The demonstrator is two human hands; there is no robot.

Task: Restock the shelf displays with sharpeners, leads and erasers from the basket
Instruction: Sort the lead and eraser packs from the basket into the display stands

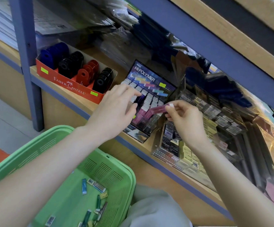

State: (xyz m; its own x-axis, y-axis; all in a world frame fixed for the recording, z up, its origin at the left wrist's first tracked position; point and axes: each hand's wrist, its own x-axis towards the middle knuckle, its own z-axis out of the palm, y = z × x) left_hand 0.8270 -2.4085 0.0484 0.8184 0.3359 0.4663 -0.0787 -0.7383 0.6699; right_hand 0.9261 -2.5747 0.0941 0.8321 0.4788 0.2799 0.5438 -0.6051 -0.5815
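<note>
The right hand [184, 118] pinches a pink lead case [157, 109] over the lead display [149, 95]; the left hand [116, 110], fingers extended, touches the display's cases, holding nothing

Both arms forward: left hand [116, 110] fingers straight, right hand [184, 120] in fingertip pinch on pink lead case [157, 109].

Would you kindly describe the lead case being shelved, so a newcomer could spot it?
On the wooden shelf, right of the red sharpener box, stands the black Hi-Polymer display. At its right edge the right hand pinches a slim pink lead case, the only one held sideways across the rows.
</note>
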